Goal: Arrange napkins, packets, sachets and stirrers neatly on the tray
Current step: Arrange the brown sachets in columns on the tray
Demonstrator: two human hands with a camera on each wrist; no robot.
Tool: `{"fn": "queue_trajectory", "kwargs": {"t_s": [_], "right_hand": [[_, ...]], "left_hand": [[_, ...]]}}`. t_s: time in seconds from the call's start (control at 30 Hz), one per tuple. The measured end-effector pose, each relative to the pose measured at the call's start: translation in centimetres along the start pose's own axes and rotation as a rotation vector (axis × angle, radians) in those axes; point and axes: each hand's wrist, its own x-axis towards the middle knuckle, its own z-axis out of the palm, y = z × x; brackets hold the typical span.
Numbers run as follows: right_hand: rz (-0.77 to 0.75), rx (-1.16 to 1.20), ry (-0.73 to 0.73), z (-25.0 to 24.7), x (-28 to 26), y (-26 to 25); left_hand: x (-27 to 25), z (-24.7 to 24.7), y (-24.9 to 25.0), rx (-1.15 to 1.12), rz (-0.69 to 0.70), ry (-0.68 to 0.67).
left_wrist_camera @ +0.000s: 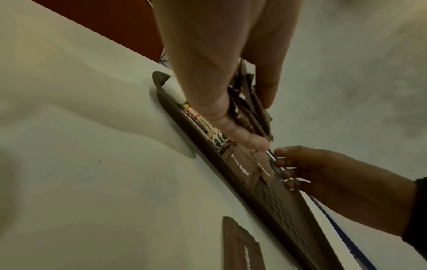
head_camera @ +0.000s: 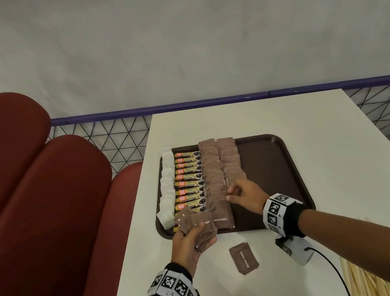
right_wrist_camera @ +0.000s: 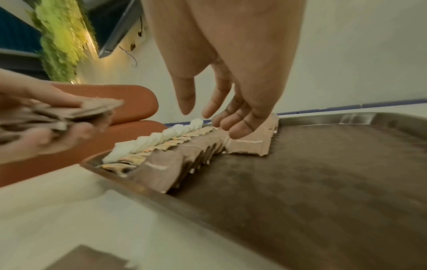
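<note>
A brown tray [head_camera: 269,160] on the white table holds a row of white sachets [head_camera: 168,186], a row of coffee granule packets [head_camera: 191,182] and two rows of brown sugar sachets [head_camera: 212,171]. The right-hand row [head_camera: 230,160] is shorter and stops mid-tray. My left hand [head_camera: 194,236] grips a fanned bundle of brown sugar sachets [head_camera: 198,223] over the tray's near left corner. My right hand [head_camera: 238,192] hovers at the near end of the shorter row, its relaxed fingertips [right_wrist_camera: 238,131] touching the last sachet [right_wrist_camera: 249,146]. It holds nothing.
One loose brown sugar sachet [head_camera: 243,258] lies on the table [head_camera: 315,126] in front of the tray. Pale wooden stirrers [head_camera: 368,279] lie at the near right. Red padded seats [head_camera: 29,203] stand left of the table. The tray's right half [right_wrist_camera: 300,182] is bare.
</note>
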Motion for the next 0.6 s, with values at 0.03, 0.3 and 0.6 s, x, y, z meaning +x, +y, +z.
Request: {"fn": "queue_trajectory", "kwargs": {"t_s": [0.03,0.3,0.6], "right_hand": [[-0.005,0.055,-0.049,0.3,-0.5,-0.5],[-0.009,0.294,-0.272,3.1,-2.1,-1.3],[-0.014,0.451,-0.198,3.5,-2.9,-0.7]], "left_hand": [[0.0,0.1,0.0,0.012,0.011,-0.002],[-0.6,0.7,-0.2,0.087,0.074,-0.039],[-0.7,0.6,-0.3,0.050,0.051,-0.077]]}}
